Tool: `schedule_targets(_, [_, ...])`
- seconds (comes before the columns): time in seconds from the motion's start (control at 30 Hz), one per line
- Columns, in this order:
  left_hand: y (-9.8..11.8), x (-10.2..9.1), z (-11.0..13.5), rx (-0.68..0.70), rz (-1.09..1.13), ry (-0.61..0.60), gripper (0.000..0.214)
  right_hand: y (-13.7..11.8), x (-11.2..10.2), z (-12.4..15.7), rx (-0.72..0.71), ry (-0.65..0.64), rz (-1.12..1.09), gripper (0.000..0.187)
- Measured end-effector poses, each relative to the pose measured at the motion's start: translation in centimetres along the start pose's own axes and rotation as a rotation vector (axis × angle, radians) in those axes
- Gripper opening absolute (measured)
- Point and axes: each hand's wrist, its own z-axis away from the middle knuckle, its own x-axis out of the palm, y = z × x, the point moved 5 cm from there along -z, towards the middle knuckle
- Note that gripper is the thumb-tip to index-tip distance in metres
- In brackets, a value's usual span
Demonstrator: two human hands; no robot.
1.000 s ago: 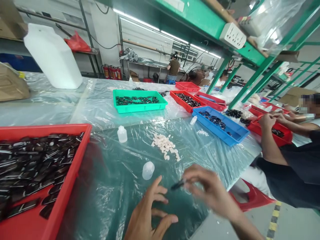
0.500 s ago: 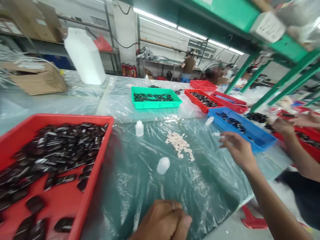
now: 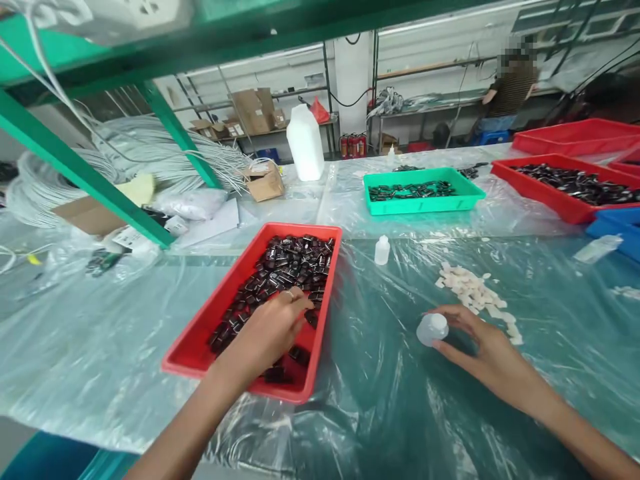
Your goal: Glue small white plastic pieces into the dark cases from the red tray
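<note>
My left hand [image 3: 280, 319] reaches into a red tray [image 3: 235, 272] of small glossy black plastic parts [image 3: 295, 263]. Its fingers are curled down among the parts near the right wall; the fingertips are partly hidden, so what they pinch does not show. Over the green table, my right hand [image 3: 493, 357] has thumb and fingers on opposite sides of a small translucent squeeze bottle [image 3: 427, 331] with a white cap. A heap of small pale pieces [image 3: 473, 290] lies just beyond this hand. A second small white bottle [image 3: 382, 251] stands upright between tray and heap.
Farther back is a green tray [image 3: 425, 205] of black parts. On the right are a red tray [image 3: 565, 207] of parts and a blue tray [image 3: 617, 227]. A white jug [image 3: 306, 143], cable coils [image 3: 165, 150] and a green frame post [image 3: 90, 177] stand left and behind.
The view has swung left. My left hand has gone from the table's near side into the red tray. My right hand has come from beside the blue tray to the small bottle.
</note>
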Motion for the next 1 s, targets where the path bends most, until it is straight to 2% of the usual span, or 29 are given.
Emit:
schedule_targets(0.1, [-1.2,2.4,0.2,0.056,-0.054,-0.148,0.023,-0.3,0.0,-0.2,-0.012,-0.03,-0.067,0.039])
schedule_targets(0.2, [-1.2,3.0,0.6,0.067,-0.056,-0.178,0.016,-0.9,-0.4,-0.6,-0.03,-0.066,-0.147,0.04])
schedule_targets(0.27, [-1.1,1.8,0.8,0.054,-0.019,-0.131,0.016,-1.5,-1.0,-1.3,-0.05,-0.083,-0.203,0.041])
schedule_targets(0.33, [-0.4,0.2,1.0,0.013,0.023,-0.029,0.016,-2.2,-1.9,-2.2,-0.069,-0.094,-0.25,0.042])
schedule_targets(0.4, [1.4,-0.8,1.3,-0.052,0.121,0.088,0.017,-2.9,-2.6,-3.2,-0.087,-0.116,-0.286,0.043])
schedule_targets(0.43, [2.9,-0.7,1.3,-0.06,0.204,0.114,0.016,-3.2,-2.9,-3.6,-0.097,-0.128,-0.302,0.043])
schedule_targets(0.5, [6.2,1.3,1.1,-0.147,0.729,0.111,0.015,-3.6,-3.4,-4.2,-0.12,-0.146,-0.332,0.043])
schedule_targets(0.57, [9.7,4.6,0.3,-0.202,1.048,0.015,0.021,-3.7,-3.7,-4.3,-0.145,-0.148,-0.356,0.038])
schedule_targets(0.6, [11.2,6.2,-0.4,-0.201,1.147,-0.03,0.022,-3.7,-3.7,-4.1,-0.156,-0.15,-0.361,0.034])
schedule_targets(0.67, [12.8,8.9,-1.8,-0.195,1.2,-0.065,0.021,-3.4,-3.8,-3.5,-0.167,-0.167,-0.355,0.025])
schedule_targets(0.73, [12.7,10.7,-3.1,-0.214,1.2,-0.037,0.017,-3.2,-3.8,-2.9,-0.183,-0.191,-0.291,0.026])
schedule_targets(0.8, [11.7,11.8,-3.8,-0.258,1.208,0.018,0.012,-3.3,-3.9,-2.5,-0.23,-0.195,-0.143,0.033])
schedule_targets(0.9, [10.0,12.7,-3.8,-0.297,1.21,0.073,0.008,-3.4,-4.1,-2.3,-0.324,-0.171,0.093,0.038])
schedule_targets(1.0, [9.2,13.2,-3.3,-0.295,1.207,0.085,0.003,-3.4,-4.1,-2.3,-0.366,-0.155,0.189,0.036])
